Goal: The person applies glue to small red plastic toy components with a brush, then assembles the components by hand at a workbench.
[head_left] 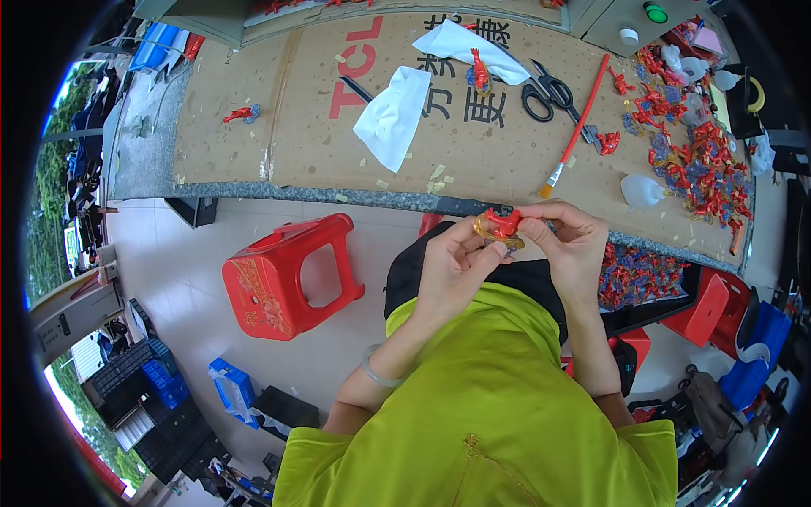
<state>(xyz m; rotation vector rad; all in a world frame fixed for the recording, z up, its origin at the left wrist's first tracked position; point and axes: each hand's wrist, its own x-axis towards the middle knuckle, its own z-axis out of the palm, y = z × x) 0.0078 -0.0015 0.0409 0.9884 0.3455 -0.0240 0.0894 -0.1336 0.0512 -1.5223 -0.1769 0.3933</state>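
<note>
A small red figurine (504,223) with a gold-coloured, partly see-through base is held between my two hands, just in front of the table edge. My left hand (456,269) pinches its base from the left, thumb and fingers closed round the gold part. My right hand (568,239) grips the red part from the right with thumb and forefinger. My fingertips hide some of the figurine. Beyond it on the table lie a red-handled paintbrush (581,125), black scissors (551,95) and a white cloth (394,118). Another red figurine (478,71) lies by a second white cloth (452,42).
Cardboard (228,152) covers the table. At its right end are a heap of red figurines (705,160) and a white squeeze bottle (642,191). A box of similar figurines (644,275) sits below the edge. A red stool (283,279) stands on the left floor.
</note>
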